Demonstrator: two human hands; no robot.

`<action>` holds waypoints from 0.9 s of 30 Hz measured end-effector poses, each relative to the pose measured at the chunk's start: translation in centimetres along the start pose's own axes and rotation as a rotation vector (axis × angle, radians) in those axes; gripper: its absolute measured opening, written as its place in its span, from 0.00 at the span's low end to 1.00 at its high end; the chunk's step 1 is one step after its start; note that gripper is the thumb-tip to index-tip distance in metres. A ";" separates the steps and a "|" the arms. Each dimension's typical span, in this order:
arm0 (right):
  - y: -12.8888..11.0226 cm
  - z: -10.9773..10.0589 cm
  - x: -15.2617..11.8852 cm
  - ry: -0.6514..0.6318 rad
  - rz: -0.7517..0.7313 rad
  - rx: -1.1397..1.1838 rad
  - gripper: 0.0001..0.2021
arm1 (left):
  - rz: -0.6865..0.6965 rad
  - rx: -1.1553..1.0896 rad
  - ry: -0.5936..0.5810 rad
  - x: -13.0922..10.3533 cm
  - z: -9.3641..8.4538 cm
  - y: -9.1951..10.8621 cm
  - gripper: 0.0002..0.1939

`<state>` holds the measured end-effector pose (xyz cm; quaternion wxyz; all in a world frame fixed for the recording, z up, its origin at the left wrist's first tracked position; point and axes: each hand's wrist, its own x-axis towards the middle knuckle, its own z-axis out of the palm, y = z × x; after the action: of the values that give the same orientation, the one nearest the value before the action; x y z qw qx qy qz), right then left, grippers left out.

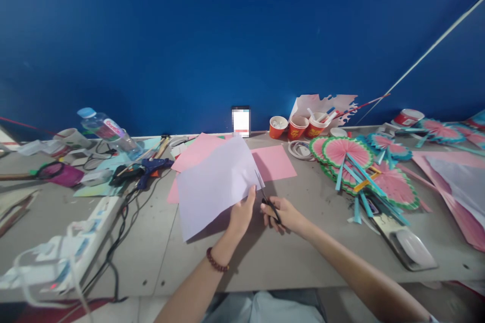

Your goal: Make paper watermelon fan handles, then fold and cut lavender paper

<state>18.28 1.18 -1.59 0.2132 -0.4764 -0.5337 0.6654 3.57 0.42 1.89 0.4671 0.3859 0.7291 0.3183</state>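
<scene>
A large sheet of pale lilac paper (215,181) is held up over the table, its lower right edge in my left hand (243,209), thumb on top. My right hand (284,213) has its fingers through the black handles of a pair of scissors (272,209). The blades reach the right edge of the lilac sheet, where a narrow strip stands slightly apart. How far the blades are parted I cannot tell. Pink paper (275,162) lies flat on the table behind and under the lilac sheet.
Left stand a tipped plastic bottle (109,130), a blue glue gun (151,169) and a white power strip (89,239) with cables. Paper cups (278,127) line the blue wall. Right lie pink folded-paper fans (346,154), a computer mouse (413,247) and more sheets (454,181).
</scene>
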 end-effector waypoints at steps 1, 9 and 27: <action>0.1 0.0 0.0 0.001 -0.004 0.002 0.23 | -0.010 -0.004 -0.008 0.0 0.0 0.0 0.20; 0.0 0.1 0.1 0.008 -0.009 0.006 0.23 | -0.017 0.003 0.000 0.2 0.1 -0.4 0.18; 0.2 0.0 0.1 0.025 0.000 -0.011 0.22 | 0.038 0.008 0.056 0.7 0.4 -1.1 0.18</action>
<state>18.31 1.18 -1.76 0.2175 -0.4859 -0.5347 0.6563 3.46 0.47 0.56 0.4387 0.3925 0.7358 0.3348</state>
